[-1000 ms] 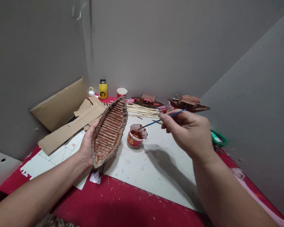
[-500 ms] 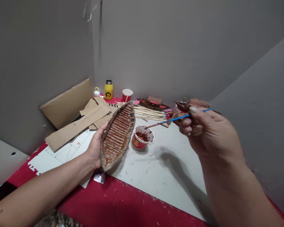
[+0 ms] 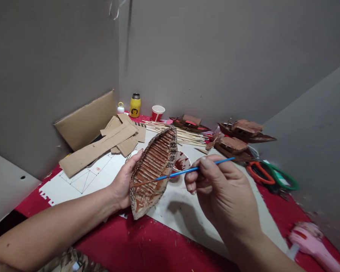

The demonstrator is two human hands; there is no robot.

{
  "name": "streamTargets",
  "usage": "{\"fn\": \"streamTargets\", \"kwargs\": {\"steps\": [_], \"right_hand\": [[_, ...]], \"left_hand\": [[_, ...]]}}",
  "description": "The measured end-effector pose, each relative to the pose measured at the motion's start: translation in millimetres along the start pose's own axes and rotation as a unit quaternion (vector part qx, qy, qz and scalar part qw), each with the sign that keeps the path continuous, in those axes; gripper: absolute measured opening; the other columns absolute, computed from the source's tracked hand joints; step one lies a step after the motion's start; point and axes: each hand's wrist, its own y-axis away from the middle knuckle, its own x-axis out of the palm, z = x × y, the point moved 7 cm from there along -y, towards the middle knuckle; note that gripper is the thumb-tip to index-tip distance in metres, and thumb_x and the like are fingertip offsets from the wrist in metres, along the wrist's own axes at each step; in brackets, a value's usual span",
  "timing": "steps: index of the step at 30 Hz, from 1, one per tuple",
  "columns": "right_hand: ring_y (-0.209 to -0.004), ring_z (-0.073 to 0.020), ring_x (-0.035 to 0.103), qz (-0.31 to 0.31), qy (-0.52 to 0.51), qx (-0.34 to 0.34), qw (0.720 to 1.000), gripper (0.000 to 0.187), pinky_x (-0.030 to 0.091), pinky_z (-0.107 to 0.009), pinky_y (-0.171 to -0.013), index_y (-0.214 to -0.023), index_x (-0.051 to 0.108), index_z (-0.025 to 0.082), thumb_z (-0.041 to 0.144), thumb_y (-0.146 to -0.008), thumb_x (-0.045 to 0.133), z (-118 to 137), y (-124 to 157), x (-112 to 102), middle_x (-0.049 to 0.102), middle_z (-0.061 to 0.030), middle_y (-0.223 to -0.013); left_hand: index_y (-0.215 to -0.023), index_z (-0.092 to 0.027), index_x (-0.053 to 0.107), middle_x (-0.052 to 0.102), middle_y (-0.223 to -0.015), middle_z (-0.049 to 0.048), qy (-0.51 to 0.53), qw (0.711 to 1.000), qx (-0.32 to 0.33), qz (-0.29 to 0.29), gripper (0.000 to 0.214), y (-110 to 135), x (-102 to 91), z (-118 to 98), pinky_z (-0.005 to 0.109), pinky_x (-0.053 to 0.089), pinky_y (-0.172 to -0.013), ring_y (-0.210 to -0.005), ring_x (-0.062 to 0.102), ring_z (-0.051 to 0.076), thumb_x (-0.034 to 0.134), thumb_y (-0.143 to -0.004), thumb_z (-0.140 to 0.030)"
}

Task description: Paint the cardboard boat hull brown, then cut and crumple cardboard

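Observation:
My left hand (image 3: 123, 185) grips the left side of a cardboard model boat (image 3: 151, 166), tilted so its ribbed inside faces me. Brown paint coats most of the ribs; bare cardboard shows at the lower end, and black printed characters run along the right side wall. Pinched in my right hand (image 3: 221, 181) is a thin blue paintbrush (image 3: 184, 172), its brown-stained tip over the boat's lower left inside; whether it touches is hard to tell. Behind the boat stands a paper cup (image 3: 184, 160) with brown paint, partly hidden.
Brown model boats (image 3: 246, 130) sit at the back right, near scissors (image 3: 262, 173) with orange handles. Wooden sticks (image 3: 187, 135), cardboard strips (image 3: 99, 147), a yellow bottle (image 3: 135, 105) and another paper cup (image 3: 158, 112) are at the back. A pink glue gun (image 3: 311, 241) lies at the lower right.
My right hand has brought the paintbrush from above the paint cup down and left to the boat's inside. The boat now covers part of the cup; the view has shifted slightly.

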Motion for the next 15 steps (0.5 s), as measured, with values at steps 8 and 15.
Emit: {"fn": "streamTargets", "kwargs": {"steps": [8, 15], "right_hand": [[-0.045, -0.0093, 0.066, 0.021, -0.021, 0.008, 1.000, 0.018, 0.053, -0.014, -0.043, -0.078, 0.073, 0.022, 0.036, -0.081, 0.082, -3.6, 0.4, 4.5, 0.073, 0.0015, -0.059], [-0.045, -0.0097, 0.067, 0.040, -0.030, 0.019, 0.999, 0.016, 0.055, -0.015, -0.043, -0.078, 0.073, 0.022, 0.034, -0.080, 0.083, -6.5, 1.8, 8.1, 0.072, 0.0026, -0.058]], "left_hand": [[-0.103, -0.011, 0.076, 0.079, -0.093, 0.0146, 0.013, 1.000, -0.003, 0.005, 0.046, -0.6, -2.7, 1.5, 0.046, 0.051, -0.099, -0.094, 0.074, 0.029, 0.045, -0.096, -0.044], [-0.107, -0.012, 0.074, 0.079, -0.099, 0.0154, 0.021, 0.998, 0.020, 0.057, 0.040, -1.8, 1.6, 1.0, 0.047, 0.048, -0.102, -0.098, 0.073, 0.030, 0.055, -0.093, -0.044]]}}
